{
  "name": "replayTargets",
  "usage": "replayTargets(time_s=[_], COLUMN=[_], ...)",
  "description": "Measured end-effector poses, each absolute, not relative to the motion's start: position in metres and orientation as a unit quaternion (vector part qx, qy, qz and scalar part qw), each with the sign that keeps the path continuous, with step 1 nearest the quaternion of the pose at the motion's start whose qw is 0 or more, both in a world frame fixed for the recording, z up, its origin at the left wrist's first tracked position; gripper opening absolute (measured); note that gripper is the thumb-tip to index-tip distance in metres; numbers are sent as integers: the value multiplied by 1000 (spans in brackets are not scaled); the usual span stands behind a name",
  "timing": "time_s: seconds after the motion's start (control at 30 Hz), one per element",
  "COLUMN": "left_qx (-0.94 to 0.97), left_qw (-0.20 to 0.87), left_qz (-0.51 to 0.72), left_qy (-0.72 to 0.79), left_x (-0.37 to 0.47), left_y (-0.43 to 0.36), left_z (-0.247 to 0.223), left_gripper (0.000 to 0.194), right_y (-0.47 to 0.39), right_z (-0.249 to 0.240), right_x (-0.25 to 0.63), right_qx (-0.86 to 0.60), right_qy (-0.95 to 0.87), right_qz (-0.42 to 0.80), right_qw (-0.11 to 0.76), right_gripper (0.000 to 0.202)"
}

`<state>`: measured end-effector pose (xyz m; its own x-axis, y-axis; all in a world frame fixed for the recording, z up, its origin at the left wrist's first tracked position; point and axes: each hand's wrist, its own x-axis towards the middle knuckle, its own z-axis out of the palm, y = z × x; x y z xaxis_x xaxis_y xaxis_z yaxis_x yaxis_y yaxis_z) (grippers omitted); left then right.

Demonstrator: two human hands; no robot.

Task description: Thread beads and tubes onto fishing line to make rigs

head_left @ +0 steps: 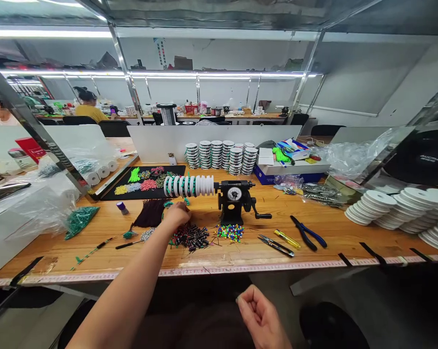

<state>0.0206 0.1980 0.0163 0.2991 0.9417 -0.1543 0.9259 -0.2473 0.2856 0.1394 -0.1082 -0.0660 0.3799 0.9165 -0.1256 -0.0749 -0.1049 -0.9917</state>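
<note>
My left hand [177,214] reaches over the bench, just below the row of white spools [189,186] wound with green and black line. Its fingertips are hidden behind the hand, near green pieces and a pile of dark small parts [191,237]. The spools sit on the shaft of a black winder [235,196] with a dial and a crank at its right. Colourful beads [230,233] lie at the winder's base. My right hand [258,312] hangs in front of the table edge with its fingers curled in; whether something small is pinched there is too small to tell.
Blue-handled pliers [309,233], a yellow cutter [287,239] and scissors [276,245] lie right of centre. White discs [371,207] are stacked at the right, wound spools [205,155] at the back. A black mat [109,193] holds coloured bits. A person in yellow [89,111] sits beyond.
</note>
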Motion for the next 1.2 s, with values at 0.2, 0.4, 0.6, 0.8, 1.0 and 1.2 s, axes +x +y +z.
replayTargets(time_s=[0.2, 0.4, 0.6, 0.8, 1.0, 1.2], left_qx=[789, 786, 751, 684, 649, 665], left_qw=[185, 221, 318, 424, 512, 432], left_qz=[34, 70, 161, 302, 335, 339], left_qy=[584, 573, 556, 511, 453, 506], left_x=[7, 23, 14, -8, -7, -16], left_y=[204, 200, 208, 184, 134, 154], left_z=[21, 13, 17, 37, 32, 28], left_gripper=[24, 22, 19, 28, 60, 26], right_y=[-107, -107, -109, -102, -71, -60], right_z=[-63, -63, -64, -52, -31, -29], right_x=[134, 132, 137, 141, 155, 141], right_qx=[-603, -601, -602, -588, -534, -535], right_qy=[-343, -354, -336, -301, -266, -308], right_qz=[426, 415, 416, 395, 405, 386], right_qw=[581, 585, 593, 638, 693, 685], right_gripper=[64, 65, 64, 58, 55, 50])
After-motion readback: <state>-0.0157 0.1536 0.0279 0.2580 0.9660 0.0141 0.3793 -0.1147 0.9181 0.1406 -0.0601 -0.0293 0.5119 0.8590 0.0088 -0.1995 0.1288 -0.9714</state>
